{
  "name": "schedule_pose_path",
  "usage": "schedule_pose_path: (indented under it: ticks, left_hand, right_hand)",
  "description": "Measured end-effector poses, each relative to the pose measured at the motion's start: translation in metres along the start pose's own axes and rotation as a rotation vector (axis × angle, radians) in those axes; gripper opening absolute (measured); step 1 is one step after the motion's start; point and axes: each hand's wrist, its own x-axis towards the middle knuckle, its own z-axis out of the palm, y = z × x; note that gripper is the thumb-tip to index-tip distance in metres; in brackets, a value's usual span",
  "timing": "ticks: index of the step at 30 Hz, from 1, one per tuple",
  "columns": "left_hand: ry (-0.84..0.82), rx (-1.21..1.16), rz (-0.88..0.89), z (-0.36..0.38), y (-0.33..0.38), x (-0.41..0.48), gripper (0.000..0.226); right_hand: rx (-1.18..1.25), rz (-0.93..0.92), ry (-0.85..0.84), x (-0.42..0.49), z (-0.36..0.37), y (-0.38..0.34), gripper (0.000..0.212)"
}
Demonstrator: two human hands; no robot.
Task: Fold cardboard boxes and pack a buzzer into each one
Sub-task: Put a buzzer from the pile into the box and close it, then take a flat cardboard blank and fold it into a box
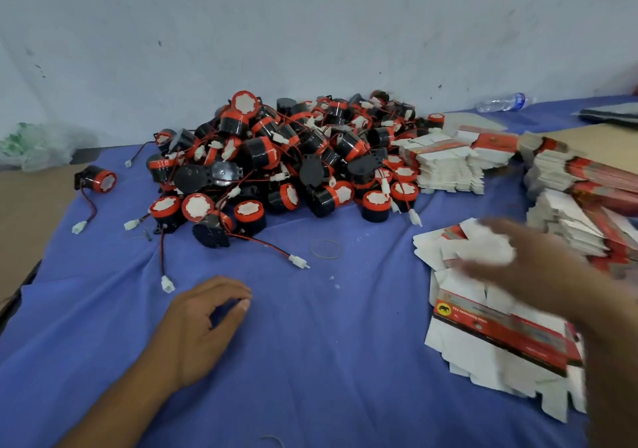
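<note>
Bare to the camera: the left hand (203,323) and its unsleeved forearm (114,406), lower left of the frame, a short-trimmed thumbnail (245,304) showing. The right hand (538,268), at the right edge, is blurred, its wrist (607,313) likewise uncovered.

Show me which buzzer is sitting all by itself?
The buzzer at far left, lying on its side on the blue cloth, apart from the big pile.

This is looking like a small packing workshop, not a home. A big heap of black-and-red wired buzzers (286,157) is lying on a blue cloth (310,344) spread over the work surface. Stacks of flat printed cartons (448,168) are sitting just beside it, and a scuffed bare wall (310,33) is standing close behind.
</note>
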Motion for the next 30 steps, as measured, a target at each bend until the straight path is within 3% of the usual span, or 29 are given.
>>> schedule_pose_path:
  ticks: [2, 6, 12, 16, 18, 20, 24, 25, 27, 30]
  left_hand:
    - [-0.003, -0.004, 0.001, -0.001, 0.001, 0.000, 0.031]
    - [0.003, -0.028, 0.003, 0.001, 0.001, 0.000, 0.026]
    - [-0.006, -0.027, 0.028, -0.001, 0.000, -0.001, 0.020]
    - [-0.010, -0.038, 0.030, -0.001, 0.000, -0.001, 0.019]
    - [-0.010, -0.039, 0.037, -0.001, 0.000, -0.001, 0.020]
    - [-0.010, -0.037, 0.050, 0.000, 0.001, -0.001, 0.021]
    - [0.005, -0.028, 0.056, 0.001, 0.001, -0.001, 0.016]
    - [0.008, -0.023, 0.056, 0.001, 0.000, -0.001, 0.013]
    - [0.011, -0.024, 0.050, 0.001, 0.000, 0.000, 0.012]
    - [0.030, -0.062, 0.006, 0.002, 0.002, -0.001, 0.021]
  right_hand:
    - [-0.281, 0.044, -0.216, 0.005, 0.027, -0.012, 0.083]
    - [-0.367, 0.168, -0.227, 0.010, 0.040, -0.026, 0.096]
    - [-0.353, 0.132, -0.257, 0.013, 0.036, -0.040, 0.071]
    - [-0.416, 0.078, -0.399, -0.001, 0.035, -0.035, 0.105]
    - [-0.491, 0.111, -0.410, -0.003, 0.038, -0.036, 0.107]
    - [-0.506, 0.123, -0.377, -0.001, 0.039, -0.036, 0.090]
    - [-0.564, -0.037, -0.230, 0.010, 0.031, -0.042, 0.012]
    - [-0.524, -0.062, -0.189, 0.014, 0.026, -0.042, 0.004]
    - [-0.270, -0.109, -0.086, 0.019, 0.019, -0.041, 0.016]
    - [0.485, -0.207, 0.134, 0.018, 0.021, -0.061, 0.015]
